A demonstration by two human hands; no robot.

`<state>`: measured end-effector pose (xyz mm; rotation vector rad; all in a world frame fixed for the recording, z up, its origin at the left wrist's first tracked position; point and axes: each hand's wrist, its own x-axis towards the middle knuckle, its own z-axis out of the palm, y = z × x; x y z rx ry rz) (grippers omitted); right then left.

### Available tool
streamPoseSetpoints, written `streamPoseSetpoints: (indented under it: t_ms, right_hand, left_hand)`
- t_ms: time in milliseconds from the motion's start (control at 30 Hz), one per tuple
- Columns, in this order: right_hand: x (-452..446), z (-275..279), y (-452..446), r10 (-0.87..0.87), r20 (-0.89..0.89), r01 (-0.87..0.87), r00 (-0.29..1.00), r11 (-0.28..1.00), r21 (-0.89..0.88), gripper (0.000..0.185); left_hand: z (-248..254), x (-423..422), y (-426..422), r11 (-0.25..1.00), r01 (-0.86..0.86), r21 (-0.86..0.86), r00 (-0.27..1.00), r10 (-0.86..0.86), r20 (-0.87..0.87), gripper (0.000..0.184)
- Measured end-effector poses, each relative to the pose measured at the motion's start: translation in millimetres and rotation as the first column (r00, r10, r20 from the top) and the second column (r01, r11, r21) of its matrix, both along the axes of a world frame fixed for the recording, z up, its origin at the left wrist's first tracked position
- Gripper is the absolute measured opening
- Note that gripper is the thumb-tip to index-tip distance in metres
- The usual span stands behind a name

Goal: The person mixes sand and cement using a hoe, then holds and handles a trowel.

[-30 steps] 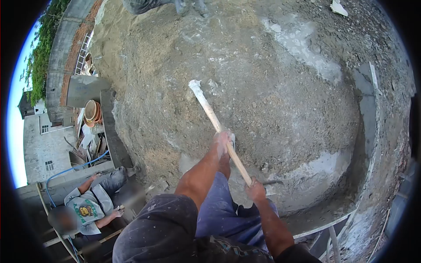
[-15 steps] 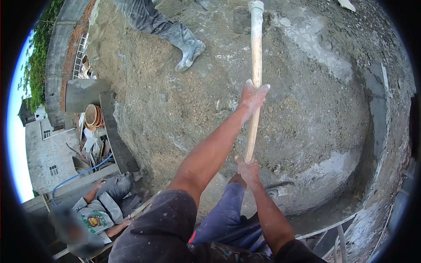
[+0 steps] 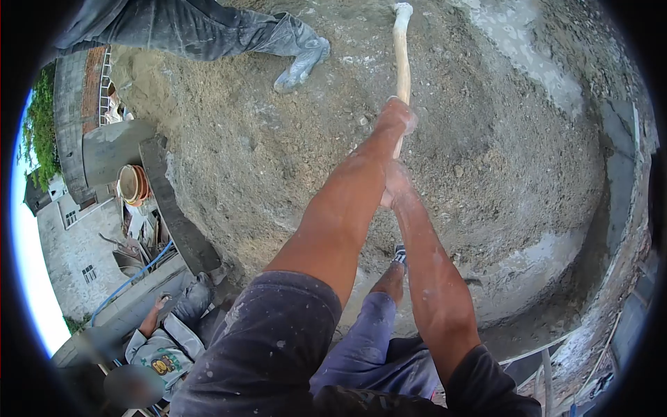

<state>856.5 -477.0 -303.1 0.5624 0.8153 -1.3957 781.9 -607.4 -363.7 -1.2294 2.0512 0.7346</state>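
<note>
Two hands on a wooden tool handle (image 3: 403,59) over a sandy grey mound (image 3: 264,167)

The handle is at 12 o'clock, running upward from the middle of the view to the top edge. Its far end, a whitish, crusted tip (image 3: 402,10), is at about 12:30; what sort of tool it is, I cannot tell. The left hand (image 3: 401,117) has its grip clamped around the shaft. Nearer the body, the right hand (image 3: 396,184) is clamped on the lower part, with a short piece of wood showing between the two. The butt is hidden from view.

Left of the tip, towards 11:30, a co-worker's mud-coated boot (image 3: 302,66) is on the mound, below dusty trousers (image 3: 201,31) at 11. A pale wet patch (image 3: 531,48) marks the ground at 2 o'clock. Stacked buckets (image 3: 132,184) lean at 9, with a blue hose (image 3: 142,267) just below them at 8:30. At 8 o'clock is another person, in a printed shirt (image 3: 163,358). A ladder (image 3: 105,83) shows at 10, beside a brick strip.
</note>
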Motion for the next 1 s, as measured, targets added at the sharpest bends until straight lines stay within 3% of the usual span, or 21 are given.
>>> streamPoseSetpoints:
  t_ms: [33, 67, 167, 233, 267, 333, 400, 433, 467, 567, 667, 767, 867, 967, 1000]
  right_hand:
    - [8, 8, 17, 0.007, 0.042, -0.007, 0.999, 1.0, 0.01, 0.02]
    - [8, 22, 30, -0.016, 0.064, 0.013, 0.998, 0.999, 0.033, 0.017]
    - [9, 85, 63, -0.132, 0.109, 0.117, 0.985, 0.984, 0.137, 0.007]
    - [6, 113, 106, -0.051, 0.163, 0.031, 0.985, 0.992, 0.123, 0.01]
    - [8, 128, 129, 0.0, 0.155, -0.024, 0.988, 0.988, 0.153, 0.013]
    - [17, 153, 177, 0.045, 0.183, -0.074, 0.982, 0.985, 0.158, 0.018]
    - [20, 179, 226, 0.045, 0.216, -0.073, 0.975, 0.99, 0.123, 0.021]
    - [16, 197, 252, 0.046, 0.214, -0.071, 0.976, 0.991, 0.113, 0.022]
    - [13, 214, 279, 0.044, 0.213, -0.068, 0.976, 0.992, 0.105, 0.023]
    - [5, 243, 381, 0.107, 0.117, -0.12, 0.987, 0.986, 0.112, 0.018]
    - [27, 251, 490, 0.423, -0.111, -0.392, 0.899, 0.892, 0.227, 0.029]
    - [71, 200, 583, 0.668, -0.376, -0.565, 0.642, 0.744, 0.357, 0.037]
    - [77, 187, 625, 0.681, -0.658, -0.368, 0.32, 0.73, 0.576, 0.037]
    - [56, 205, 637, 0.781, -0.593, -0.413, 0.196, 0.614, 0.673, 0.032]
    - [55, 210, 641, 0.761, -0.622, -0.387, 0.184, 0.637, 0.666, 0.031]
  left_hand:
    - [2, 6, 13, 0.997, -0.035, 0.075, 0.999, 0.032, 0.038, 0.032]
    - [59, 3, 34, 0.962, -0.243, 0.127, 0.97, 0.243, 0.016, 0.027]
    - [98, 9, 81, 0.977, -0.123, 0.172, 0.992, 0.114, 0.06, 0.015]
    - [105, 22, 116, 0.97, 0.157, 0.185, 0.986, -0.165, 0.027, 0.012]
    - [91, 38, 135, 0.907, 0.382, 0.178, 0.923, -0.386, -0.014, 0.012]
    - [84, 59, 170, 0.642, 0.756, 0.127, 0.653, -0.754, -0.069, 0.018]
    - [119, 72, 220, 0.696, 0.713, 0.081, 0.701, -0.704, -0.112, 0.017]
    - [154, 67, 247, 0.959, 0.158, 0.237, 0.986, -0.142, -0.086, 0.016]
    - [191, 62, 276, 0.823, -0.447, 0.351, 0.883, 0.47, 0.024, 0.017]
    - [208, 72, 357, 0.523, -0.604, 0.601, 0.652, 0.758, -0.005, 0.022]
    - [176, 67, 398, 0.2, -0.631, 0.75, 0.362, 0.931, 0.056, 0.03]
    - [179, 66, 450, 0.187, -0.856, 0.482, 0.234, 0.971, 0.039, 0.03]
    - [194, 95, 483, 0.086, -0.802, 0.59, 0.124, 0.992, 0.023, 0.03]
    - [245, 96, 496, 0.019, -0.711, 0.703, 0.06, 0.998, 0.033, 0.032]
    - [267, 94, 501, 0.01, -0.667, 0.745, 0.049, 0.998, 0.031, 0.032]
